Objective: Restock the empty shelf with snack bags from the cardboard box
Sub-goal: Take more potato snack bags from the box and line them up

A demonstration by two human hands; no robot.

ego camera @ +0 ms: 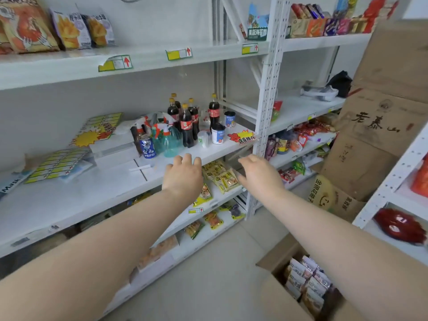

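Several yellow snack bags [220,179] lie on the white shelf [222,200] just under the drinks shelf. My right hand [257,172] reaches in from the right and pinches the right edge of the nearest yellow bag between thumb and fingers. To the left of these bags my left hand [183,174] hovers with its back up. Its fingers bend down, their tips are hidden, and nothing shows in its grip. An orange bag [205,193] lies under its wrist. The open cardboard box [275,288] stands on the floor at the lower right, with several snack bags [308,281] upright inside.
Cola bottles [187,126], a Pepsi can [147,147], cups and spray bottles crowd the shelf above the hands. Price-label sheets [58,163] lie at its left. Stacked cardboard boxes [375,140] block the right side. More snacks fill the lower and upper shelves.
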